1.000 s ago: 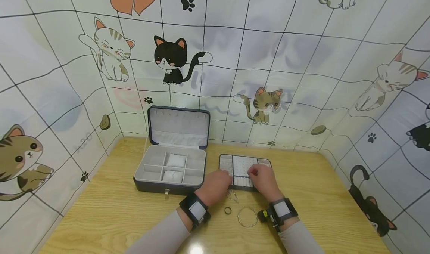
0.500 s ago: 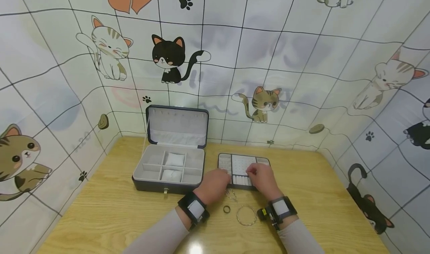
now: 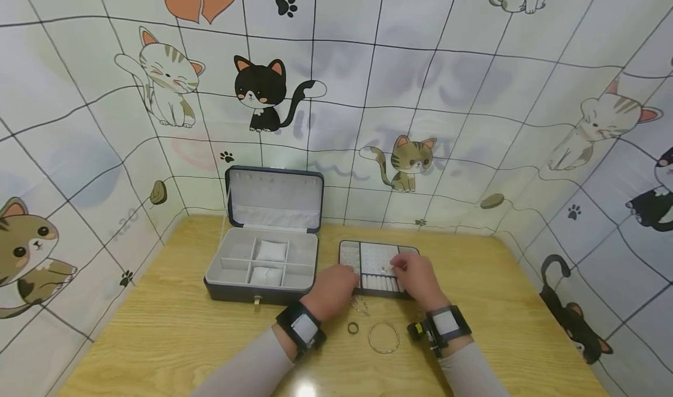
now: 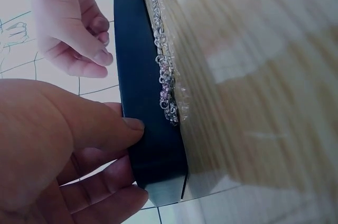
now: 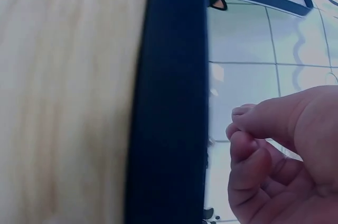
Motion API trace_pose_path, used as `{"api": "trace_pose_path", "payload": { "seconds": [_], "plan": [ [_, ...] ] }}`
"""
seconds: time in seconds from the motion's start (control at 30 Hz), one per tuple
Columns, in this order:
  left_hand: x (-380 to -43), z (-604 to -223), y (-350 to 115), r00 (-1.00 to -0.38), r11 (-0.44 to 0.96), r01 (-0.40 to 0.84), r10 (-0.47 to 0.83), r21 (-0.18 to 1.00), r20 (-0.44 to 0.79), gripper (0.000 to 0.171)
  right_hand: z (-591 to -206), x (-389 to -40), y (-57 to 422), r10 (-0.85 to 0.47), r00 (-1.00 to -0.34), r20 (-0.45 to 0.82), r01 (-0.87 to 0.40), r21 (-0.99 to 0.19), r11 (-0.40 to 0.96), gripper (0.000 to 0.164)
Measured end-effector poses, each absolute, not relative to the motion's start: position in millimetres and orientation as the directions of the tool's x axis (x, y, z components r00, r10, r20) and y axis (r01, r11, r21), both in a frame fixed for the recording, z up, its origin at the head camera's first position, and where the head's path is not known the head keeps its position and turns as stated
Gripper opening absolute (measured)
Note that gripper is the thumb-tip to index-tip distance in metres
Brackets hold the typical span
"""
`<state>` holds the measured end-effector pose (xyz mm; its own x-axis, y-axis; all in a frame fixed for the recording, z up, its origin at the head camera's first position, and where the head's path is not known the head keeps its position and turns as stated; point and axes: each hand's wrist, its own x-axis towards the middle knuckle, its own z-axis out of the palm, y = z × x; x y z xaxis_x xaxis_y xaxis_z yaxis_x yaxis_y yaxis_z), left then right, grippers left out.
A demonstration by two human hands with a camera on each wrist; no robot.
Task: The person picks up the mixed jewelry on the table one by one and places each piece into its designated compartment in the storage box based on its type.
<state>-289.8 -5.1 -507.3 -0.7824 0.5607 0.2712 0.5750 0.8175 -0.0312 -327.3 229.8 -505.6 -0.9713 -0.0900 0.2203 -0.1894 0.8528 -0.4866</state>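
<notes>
My left hand grips the front left corner of a dark-rimmed jewelry tray; its thumb lies on the dark side wall. Over the tray's dotted middle panel, my right hand has its thumb and index fingertip together. Small earrings show on that panel beside the fingertips. Nothing shows between the right fingers in the right wrist view. A silver chain bracelet lies on the table along the tray's front wall. Closer to me are a dark ring and a thin bangle.
Left of the tray stands an open dark jewelry box, its lid raised. Two white cushions sit in its compartments. A cat-print cloth covers the walls behind and beside the wooden table.
The right hand has shifted slightly right, uncovering the small earrings on the dotted panel. My left hand keeps its grip on the tray corner. The head view has turned a little.
</notes>
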Motion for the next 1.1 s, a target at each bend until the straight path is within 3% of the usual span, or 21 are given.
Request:
{"api": "trace_pose_path", "payload": {
  "seconds": [0.7, 1.1],
  "plan": [
    [-293.6, -515.2, -2.9, -0.759, 0.798, 0.603, 0.570, 0.012, 0.315, 0.010, -473.4, -303.6, 238.3, -0.140, -0.961, 0.237, -0.233, -0.427, 0.874, 0.005],
    [-292.4, -513.5, -7.0, -0.753, 0.801, 0.598, 0.567, -0.011, 0.333, 0.011, -463.1, -288.3, 225.7, -0.208, -0.968, 0.139, -0.246, -0.368, 0.897, 0.005]
  ]
}}
